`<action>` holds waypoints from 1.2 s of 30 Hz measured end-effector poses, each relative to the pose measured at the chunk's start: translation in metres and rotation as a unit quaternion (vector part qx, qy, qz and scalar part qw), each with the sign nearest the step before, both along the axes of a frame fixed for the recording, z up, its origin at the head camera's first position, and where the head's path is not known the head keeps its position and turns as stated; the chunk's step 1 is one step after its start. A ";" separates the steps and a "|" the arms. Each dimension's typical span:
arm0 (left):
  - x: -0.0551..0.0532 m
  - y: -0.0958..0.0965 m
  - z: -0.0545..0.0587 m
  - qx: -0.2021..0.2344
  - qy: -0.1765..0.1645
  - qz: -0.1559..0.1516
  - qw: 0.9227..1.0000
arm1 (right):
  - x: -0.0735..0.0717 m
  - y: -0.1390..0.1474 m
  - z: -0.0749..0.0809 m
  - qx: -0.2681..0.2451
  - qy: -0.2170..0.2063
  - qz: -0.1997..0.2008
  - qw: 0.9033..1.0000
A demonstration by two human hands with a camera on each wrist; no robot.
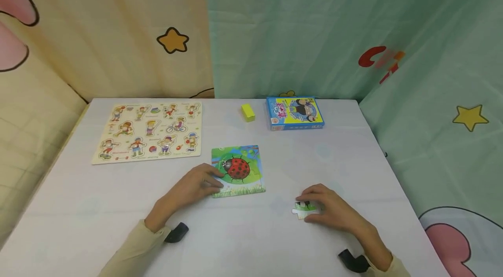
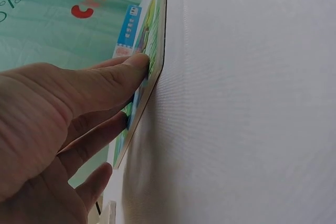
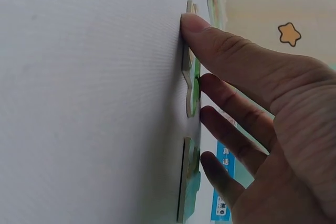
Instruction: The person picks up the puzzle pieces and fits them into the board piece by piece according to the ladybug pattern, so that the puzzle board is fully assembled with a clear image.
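Note:
A square ladybug puzzle (image 1: 238, 170) lies on the white table in the head view. My left hand (image 1: 198, 184) rests at its left side, fingers relaxed, with thumb and fingertips touching its printed top near the edge in the left wrist view. To the right, my right hand (image 1: 332, 208) pinches a loose puzzle piece (image 1: 304, 210) with green and white print, its thumb at the near edge and fingers at the far side. The right wrist view shows a second puzzle piece (image 3: 189, 187) flat on the table beyond the first, below the outer fingers; the hand hides it in the head view.
A wooden picture board (image 1: 151, 131) with sports figures lies at the back left. Behind the ladybug puzzle sit a small yellow block (image 1: 248, 112) and a blue-and-yellow box (image 1: 296, 113). Printed curtains (image 1: 283, 28) hang around the table's back and sides.

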State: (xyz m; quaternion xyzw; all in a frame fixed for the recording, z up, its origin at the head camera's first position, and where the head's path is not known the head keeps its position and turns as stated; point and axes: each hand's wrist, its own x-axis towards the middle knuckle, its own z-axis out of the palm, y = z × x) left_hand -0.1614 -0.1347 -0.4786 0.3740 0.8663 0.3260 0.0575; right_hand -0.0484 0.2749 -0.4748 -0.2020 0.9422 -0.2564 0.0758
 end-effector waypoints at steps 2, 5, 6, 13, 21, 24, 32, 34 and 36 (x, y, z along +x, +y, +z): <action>0.000 0.000 0.000 0.001 -0.001 0.002 1.000 | -0.001 0.000 -0.001 -0.009 0.003 0.002 1.000; 0.000 -0.001 -0.001 0.000 -0.005 0.005 1.000 | -0.003 -0.001 -0.003 -0.018 0.010 0.008 1.000; 0.000 -0.001 -0.001 -0.001 -0.004 0.006 1.000 | -0.004 -0.001 -0.003 -0.022 0.012 0.011 1.000; 0.000 -0.001 -0.001 -0.003 0.005 0.004 1.000 | -0.007 -0.004 -0.002 -0.026 0.007 0.019 0.999; 0.000 -0.001 -0.001 -0.006 -0.006 -0.001 1.000 | -0.008 -0.006 -0.001 -0.004 0.001 0.012 1.000; 0.001 0.000 -0.001 -0.005 -0.005 -0.002 1.000 | -0.009 -0.008 -0.001 0.000 0.005 0.015 1.000; 0.002 0.000 0.002 -0.010 -0.003 0.003 1.000 | -0.028 -0.030 0.007 0.001 0.029 0.034 0.999; 0.002 0.000 0.001 -0.009 0.001 0.003 1.000 | -0.035 -0.037 0.010 -0.002 0.040 0.049 0.998; 0.002 0.001 0.001 -0.012 0.007 0.003 1.000 | -0.042 -0.045 0.011 -0.008 0.053 0.070 0.996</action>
